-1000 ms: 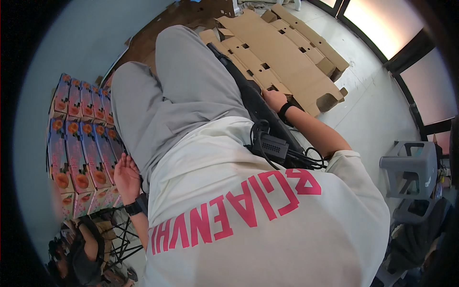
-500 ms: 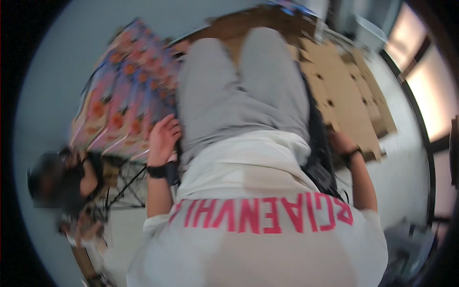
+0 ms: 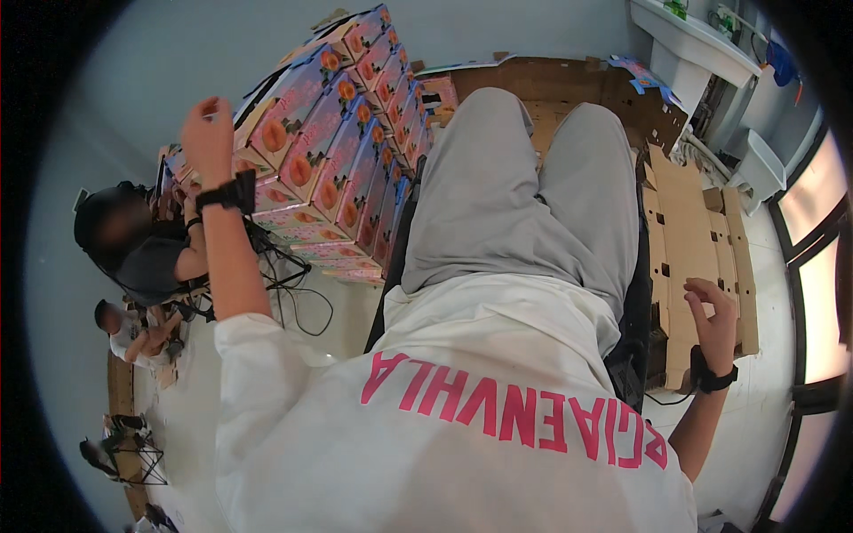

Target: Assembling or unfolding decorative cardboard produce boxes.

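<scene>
My left hand (image 3: 208, 147) is raised at the left, beside the stacked fruit-print cartons (image 3: 306, 160). Its fingers curl round to meet the thumb in a small loop, with nothing visible inside. On the right, my right hand (image 3: 715, 322) hangs in the air by flattened brown cardboard (image 3: 689, 231). Its fingers are loosely bent and apart from the thumb, and I see nothing in it. Both wrists wear black bands. My legs in grey trousers (image 3: 515, 204) stretch ahead between the cartons and the cardboard.
A co-worker (image 3: 151, 249) in dark clothes sits close to my left hand, with more seated people farther back. A dark stand (image 3: 280, 266) with a cable is by the cartons. A white sink (image 3: 702, 40) is at the far right, and a brown cardboard wall (image 3: 569, 80) stands beyond my knees.
My left hand has risen from beside my hip, up and leftward to the cartons. My right hand has lifted off the cardboard's side, outward. The whole view has swung, showing more cartons and the sink.
</scene>
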`<state>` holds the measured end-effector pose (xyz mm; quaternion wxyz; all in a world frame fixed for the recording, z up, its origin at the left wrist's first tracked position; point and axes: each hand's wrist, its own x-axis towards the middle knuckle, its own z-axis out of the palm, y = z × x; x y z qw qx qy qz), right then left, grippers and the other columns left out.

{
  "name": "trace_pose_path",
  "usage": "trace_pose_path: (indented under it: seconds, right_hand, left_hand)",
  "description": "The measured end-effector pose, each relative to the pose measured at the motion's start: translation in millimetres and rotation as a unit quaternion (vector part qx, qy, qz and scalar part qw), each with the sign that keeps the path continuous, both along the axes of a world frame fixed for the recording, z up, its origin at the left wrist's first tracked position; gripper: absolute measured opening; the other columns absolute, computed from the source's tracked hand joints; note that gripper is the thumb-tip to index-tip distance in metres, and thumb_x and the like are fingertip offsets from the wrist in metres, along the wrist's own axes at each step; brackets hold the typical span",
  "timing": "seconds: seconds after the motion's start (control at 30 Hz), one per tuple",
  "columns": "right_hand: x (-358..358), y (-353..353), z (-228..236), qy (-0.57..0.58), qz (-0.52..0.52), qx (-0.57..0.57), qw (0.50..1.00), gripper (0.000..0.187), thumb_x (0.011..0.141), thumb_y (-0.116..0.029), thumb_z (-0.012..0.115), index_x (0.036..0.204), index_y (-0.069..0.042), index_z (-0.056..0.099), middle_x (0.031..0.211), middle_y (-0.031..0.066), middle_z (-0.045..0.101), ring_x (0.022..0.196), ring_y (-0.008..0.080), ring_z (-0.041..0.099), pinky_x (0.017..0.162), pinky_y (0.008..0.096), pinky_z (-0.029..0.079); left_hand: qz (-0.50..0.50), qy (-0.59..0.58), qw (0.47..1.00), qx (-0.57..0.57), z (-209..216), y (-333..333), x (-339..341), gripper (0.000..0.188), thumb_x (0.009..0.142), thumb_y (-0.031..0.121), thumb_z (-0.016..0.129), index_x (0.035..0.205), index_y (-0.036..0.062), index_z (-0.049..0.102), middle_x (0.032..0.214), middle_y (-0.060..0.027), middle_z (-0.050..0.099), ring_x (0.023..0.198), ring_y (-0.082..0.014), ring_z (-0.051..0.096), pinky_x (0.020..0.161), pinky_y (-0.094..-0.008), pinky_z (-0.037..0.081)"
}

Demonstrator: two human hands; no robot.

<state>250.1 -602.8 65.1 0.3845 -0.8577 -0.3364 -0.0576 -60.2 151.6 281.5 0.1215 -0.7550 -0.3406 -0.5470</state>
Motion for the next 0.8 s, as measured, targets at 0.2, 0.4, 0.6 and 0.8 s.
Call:
trace_pose_path:
  seconds: [0.2,0.4,0.6,0.8]
  right_hand:
    - [-21,21,19,0.006,0.072,-0.006,0.997,0.019,0.099,-0.001,0.071,0.118,0.002,0.075,0.104,0.0152,0.079,0.097,0.0260,0.077,0.091,0.0360,0.059]
    - [-21,19,22,-0.005,0.062,0.002,0.998,0.020,0.097,0.000,0.073,0.117,0.002,0.074,0.104,0.0159,0.079,0.097,0.0272,0.078,0.090,0.0361,0.059]
    - [-31,25,41,0.008,0.050,-0.003,0.999,0.019,0.096,0.001,0.073,0.115,0.002,0.075,0.103,0.0158,0.079,0.098,0.0253,0.077,0.090,0.0352,0.059]
    - [-54,58,61,0.050,0.107,0.088,0.989,0.046,0.102,-0.014,0.074,0.145,-0.001,0.063,0.139,0.0149,0.072,0.122,0.0269,0.073,0.099,0.0407,0.058]
  left_hand:
    - [0.007,0.273,0.916,-0.295,-14,92,25,0.101,0.085,0.063,0.082,0.151,-0.0085,0.055,0.141,-0.0296,0.068,0.129,-0.0391,0.068,0.106,-0.0465,0.054]
    - [-0.126,0.165,0.921,-0.329,-33,65,-11,0.101,0.086,0.055,0.087,0.156,-0.0069,0.051,0.148,-0.0262,0.065,0.132,-0.0332,0.066,0.107,-0.0417,0.054]
    - [-0.242,0.145,0.941,-0.188,-45,-92,-70,0.091,0.088,0.036,0.089,0.162,0.0006,0.048,0.141,-0.0162,0.069,0.125,-0.0262,0.069,0.107,-0.0394,0.054]
    - [-0.426,0.124,0.868,-0.225,-53,-241,-70,0.099,0.082,0.035,0.090,0.163,-0.0017,0.046,0.150,-0.0166,0.054,0.136,-0.0242,0.056,0.115,-0.0437,0.050]
